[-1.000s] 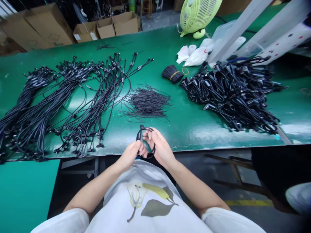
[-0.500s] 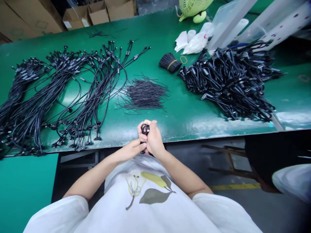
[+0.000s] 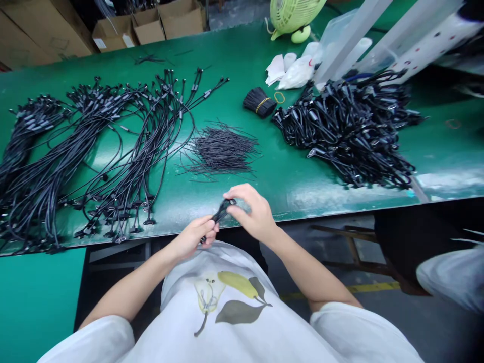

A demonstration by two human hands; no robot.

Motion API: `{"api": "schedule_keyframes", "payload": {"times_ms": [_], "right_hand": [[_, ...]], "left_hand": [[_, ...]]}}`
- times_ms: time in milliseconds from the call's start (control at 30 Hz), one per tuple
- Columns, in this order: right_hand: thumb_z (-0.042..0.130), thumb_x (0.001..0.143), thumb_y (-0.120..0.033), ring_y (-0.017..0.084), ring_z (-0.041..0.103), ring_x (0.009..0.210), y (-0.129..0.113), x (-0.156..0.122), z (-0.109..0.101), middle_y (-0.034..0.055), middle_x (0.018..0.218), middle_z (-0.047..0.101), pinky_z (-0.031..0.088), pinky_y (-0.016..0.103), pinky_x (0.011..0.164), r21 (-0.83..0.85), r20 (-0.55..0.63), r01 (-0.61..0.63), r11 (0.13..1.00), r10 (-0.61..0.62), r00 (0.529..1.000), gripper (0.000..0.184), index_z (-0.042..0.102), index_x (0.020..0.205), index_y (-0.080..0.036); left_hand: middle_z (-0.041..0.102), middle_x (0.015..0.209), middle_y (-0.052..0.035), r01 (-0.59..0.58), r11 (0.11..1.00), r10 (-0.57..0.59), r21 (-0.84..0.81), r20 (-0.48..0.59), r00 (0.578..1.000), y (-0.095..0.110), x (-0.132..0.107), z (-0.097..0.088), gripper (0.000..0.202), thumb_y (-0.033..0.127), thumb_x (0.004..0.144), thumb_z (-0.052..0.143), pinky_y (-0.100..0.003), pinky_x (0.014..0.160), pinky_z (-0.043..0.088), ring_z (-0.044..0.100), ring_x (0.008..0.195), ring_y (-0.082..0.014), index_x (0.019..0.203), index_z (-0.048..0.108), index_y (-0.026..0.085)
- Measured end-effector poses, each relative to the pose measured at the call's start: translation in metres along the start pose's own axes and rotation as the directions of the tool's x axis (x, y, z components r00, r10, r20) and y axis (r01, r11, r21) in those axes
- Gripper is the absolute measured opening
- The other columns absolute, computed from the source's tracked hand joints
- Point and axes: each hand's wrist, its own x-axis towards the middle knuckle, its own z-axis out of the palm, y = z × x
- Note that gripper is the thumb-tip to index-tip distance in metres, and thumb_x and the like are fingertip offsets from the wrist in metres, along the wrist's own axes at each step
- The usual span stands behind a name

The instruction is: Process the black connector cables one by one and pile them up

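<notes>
Over the bench's front edge, my left hand [image 3: 193,236] is closed around the lower part of a folded black cable [image 3: 221,212]. The cable is gathered into a short narrow bundle that tilts up to the right. At its upper end my right hand [image 3: 254,212] curves round with thumb and forefinger on either side of it. Just beyond my hands lies a loose pile of short black ties [image 3: 225,148]. To its upper right is a bunch of black ties [image 3: 259,102] held by a yellow band.
Long black cables [image 3: 139,151] lie spread in bunches on the left of the green bench [image 3: 212,55]. Folded cables [image 3: 348,126] are heaped at right, below white posts. A green fan [image 3: 295,15], white crumpled paper [image 3: 297,73] and cardboard boxes [image 3: 147,25] are at the back.
My hands were together around the coiled cable. Now they have parted, the left moving down and left, the right turning outward, with the cable bundle stretched out between them.
</notes>
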Motion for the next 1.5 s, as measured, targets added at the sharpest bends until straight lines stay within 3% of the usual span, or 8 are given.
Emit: {"api": "schedule_keyframes", "payload": {"times_ms": [200,433,633,800,1033,1233,1367,1500], "right_hand": [[0.037,0.099,-0.021,0.020,0.059,0.083,0.009,-0.031,-0.003,0.0102,0.089,0.065,0.044,0.035,0.073,-0.588,0.568,0.603,0.539,-0.255,0.782,0.035,0.050,0.129,-0.007],[0.035,0.096,-0.011,0.016,0.050,0.063,0.007,-0.032,-0.008,0.0059,0.074,0.060,0.035,0.032,0.053,-0.511,0.667,0.737,0.443,-0.336,0.665,0.029,0.064,0.093,-0.012],[0.050,0.095,-0.042,0.032,0.047,0.126,0.004,0.012,-0.021,0.0189,0.133,0.054,0.040,0.049,0.102,-0.581,0.402,0.444,0.682,-0.234,0.885,0.051,0.047,0.134,-0.008],[0.050,0.094,-0.047,0.030,0.028,0.143,0.015,0.009,0.008,0.0194,0.148,0.039,0.031,0.054,0.114,-0.443,0.256,0.315,0.839,-0.218,0.942,0.068,0.030,0.148,-0.011],[0.042,0.098,-0.037,0.027,0.031,0.142,0.032,-0.004,0.032,0.0210,0.143,0.045,0.040,0.048,0.110,-0.373,0.112,0.318,0.872,-0.298,0.948,0.062,0.025,0.149,-0.008],[0.044,0.097,-0.048,0.029,0.044,0.130,0.009,0.002,-0.004,0.0158,0.133,0.056,0.031,0.055,0.109,-0.561,0.389,0.511,0.651,-0.338,0.857,0.058,0.039,0.143,-0.013],[0.034,0.102,-0.030,0.018,0.057,0.076,0.006,-0.008,-0.013,0.0077,0.080,0.063,0.043,0.033,0.071,-0.545,0.611,0.654,0.524,-0.285,0.739,0.033,0.059,0.110,-0.009],[0.034,0.102,-0.041,0.014,0.051,0.060,0.001,-0.018,-0.005,0.0056,0.071,0.059,0.030,0.028,0.054,-0.575,0.597,0.430,0.696,-0.002,0.802,0.040,0.060,0.093,-0.011]], "left_hand": [[0.049,0.063,0.0023,-0.004,0.870,-0.088,0.492,0.165,0.982,0.009,-0.004,-0.010,0.043,0.059,0.086,0.053,-0.024,0.052,0.038,0.044,0.054,-0.0107,0.083,0.056,0.016],[0.061,0.063,-0.0034,-0.040,0.860,-0.090,0.508,0.227,0.970,0.003,-0.005,-0.009,0.033,0.050,0.088,0.056,-0.029,0.063,0.045,0.058,0.062,-0.0175,0.079,0.064,0.018],[0.046,0.057,0.0053,-0.093,0.990,0.079,-0.110,-0.124,0.989,0.021,0.022,0.009,0.035,0.046,0.077,0.072,-0.025,0.063,0.049,0.048,0.053,-0.0085,0.074,0.057,0.015],[0.053,0.063,0.0028,-0.191,0.936,0.069,-0.294,-0.381,0.922,0.033,0.036,0.017,0.019,0.023,0.075,0.074,-0.018,0.047,0.041,0.051,0.054,-0.0080,0.078,0.057,0.014],[0.054,0.064,0.0030,-0.177,0.937,0.055,-0.302,-0.372,0.927,0.027,0.031,0.016,0.019,0.028,0.078,0.072,-0.016,0.040,0.033,0.050,0.052,-0.0079,0.079,0.058,0.015],[0.049,0.060,0.0026,-0.076,0.984,0.089,0.164,-0.078,0.993,0.013,0.012,0.002,0.044,0.057,0.083,0.060,-0.021,0.048,0.037,0.046,0.051,-0.0090,0.071,0.051,0.016],[0.045,0.062,0.0031,-0.059,0.730,-0.040,0.681,0.129,0.991,0.016,-0.011,-0.005,0.043,0.053,0.097,0.031,-0.025,0.052,0.037,0.043,0.053,-0.0111,0.086,0.051,0.017],[0.055,0.076,-0.0039,-0.276,-0.019,0.106,0.961,0.276,0.955,0.021,-0.018,-0.011,0.034,0.034,0.101,0.027,-0.030,0.065,0.041,0.051,0.070,-0.0174,0.085,0.051,0.016]]}}
